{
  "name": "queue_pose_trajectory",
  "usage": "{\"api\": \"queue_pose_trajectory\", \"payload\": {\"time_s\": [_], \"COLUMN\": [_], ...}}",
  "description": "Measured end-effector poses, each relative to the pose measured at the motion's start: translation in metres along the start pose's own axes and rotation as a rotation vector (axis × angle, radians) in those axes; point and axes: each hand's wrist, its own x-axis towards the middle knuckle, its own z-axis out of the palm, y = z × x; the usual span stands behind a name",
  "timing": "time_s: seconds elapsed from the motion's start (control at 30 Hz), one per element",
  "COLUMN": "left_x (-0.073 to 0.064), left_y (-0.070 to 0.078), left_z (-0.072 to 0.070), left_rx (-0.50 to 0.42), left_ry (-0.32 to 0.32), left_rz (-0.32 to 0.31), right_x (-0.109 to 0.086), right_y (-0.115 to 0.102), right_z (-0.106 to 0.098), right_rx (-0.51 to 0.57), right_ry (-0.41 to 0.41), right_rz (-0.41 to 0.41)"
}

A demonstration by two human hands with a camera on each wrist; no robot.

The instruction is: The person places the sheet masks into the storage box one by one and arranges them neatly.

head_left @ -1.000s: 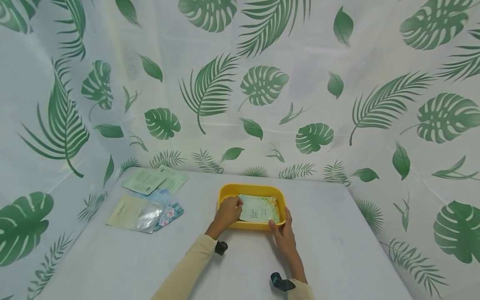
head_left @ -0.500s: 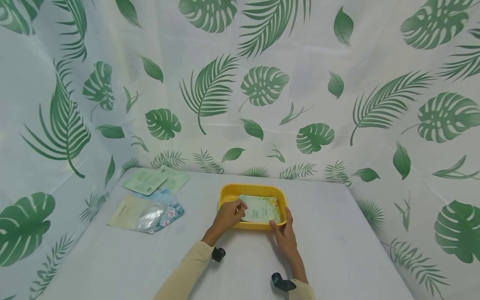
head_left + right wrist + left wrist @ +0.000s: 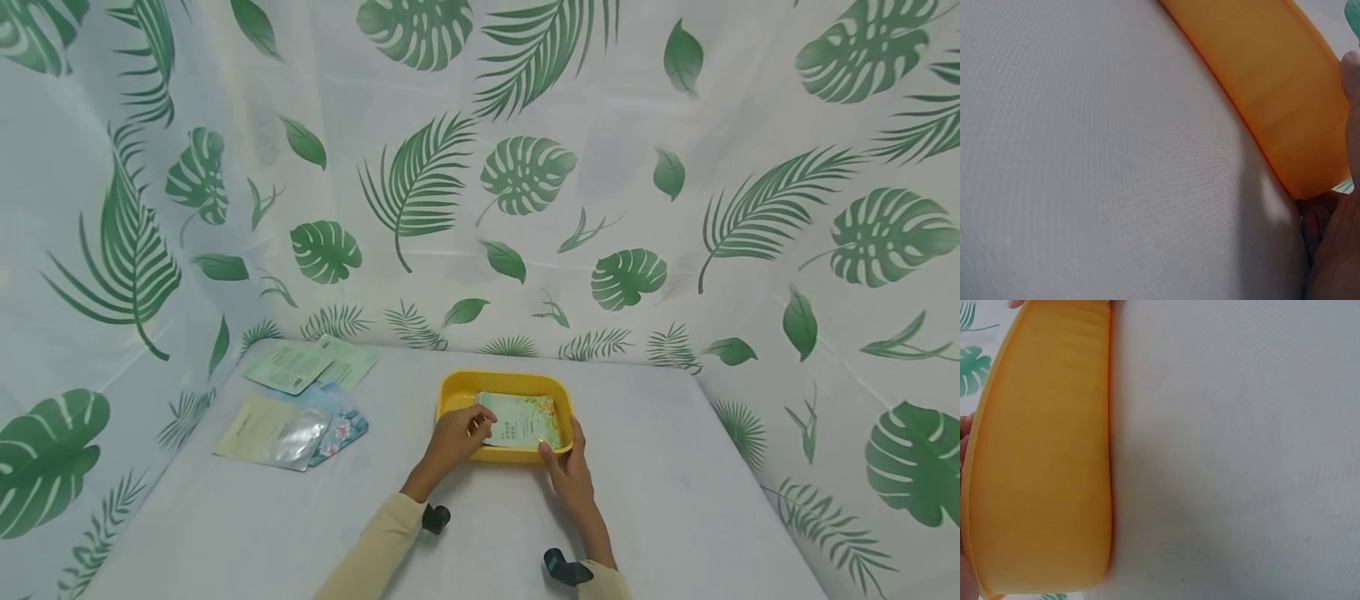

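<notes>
A pale green face mask sachet [image 3: 519, 419] with orange flowers lies in a yellow plastic box [image 3: 465, 380], seen in the head view. My left hand [image 3: 456, 433] reaches over the box's near left rim with its fingers bent, the fingertips overlapping the sachet's left part; I cannot tell whether they pinch it. At the near right corner, my right hand [image 3: 572, 475] grips the box, thumb on the near rim and fingers around the right side. The right wrist view has this hand [image 3: 1335, 250] against the box's orange-looking wall [image 3: 1272, 94]. Only the box's outer wall [image 3: 1041, 456] fills much of the left wrist view.
To the left on the white-covered table [image 3: 675, 500] lie two green sachets [image 3: 288, 367], a yellow and silver sachet [image 3: 273, 429] and a blue floral sachet [image 3: 345, 425], partly overlapping. Leaf-printed cloth [image 3: 540, 250] hangs behind and at the sides.
My left hand has shifted slightly toward me and to the right, its fingertips now farther over the sachet. The right hand, box and sachet have stayed in place.
</notes>
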Motion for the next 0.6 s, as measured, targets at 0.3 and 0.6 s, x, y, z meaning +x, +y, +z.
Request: {"api": "queue_pose_trajectory", "payload": {"time_s": [0.3,0.6], "left_x": [-0.002,-0.013], "left_y": [-0.002,-0.01], "left_z": [-0.007,-0.015], "left_rx": [-0.195,-0.477], "left_ry": [0.088,0.202], "left_rz": [-0.05,-0.146], "right_x": [0.001,0.0], "right_y": [0.002,0.002], "right_z": [0.002,0.002], "right_rx": [0.0,0.0], "right_ry": [0.01,0.015], "right_rz": [-0.025,-0.021]}}
